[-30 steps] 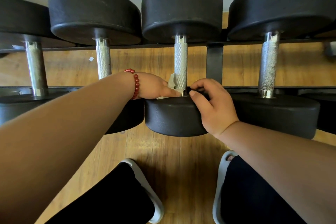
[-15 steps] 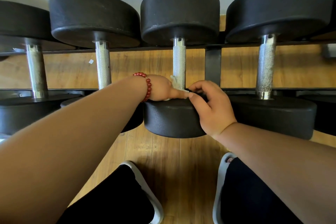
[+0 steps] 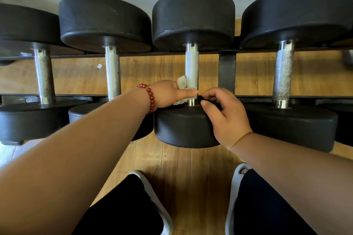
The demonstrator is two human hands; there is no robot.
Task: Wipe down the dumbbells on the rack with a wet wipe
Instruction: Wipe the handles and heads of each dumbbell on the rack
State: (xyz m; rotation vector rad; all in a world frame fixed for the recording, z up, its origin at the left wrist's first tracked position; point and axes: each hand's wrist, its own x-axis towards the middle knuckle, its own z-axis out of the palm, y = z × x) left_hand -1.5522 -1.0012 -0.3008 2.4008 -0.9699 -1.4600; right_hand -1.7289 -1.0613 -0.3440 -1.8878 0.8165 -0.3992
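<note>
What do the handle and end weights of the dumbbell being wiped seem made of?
Handle: bright silver, knurled crosshatch, so likely chromed steel. End weights: matte black, finely pebbled skin, probably rubber coating, though painted iron is possible.

Black metal two-rail rack (image 3: 227, 70) here, four black round-headed dumbbells with knurled steel handles (image 3: 112, 70) lying side by side across both rails.
</note>
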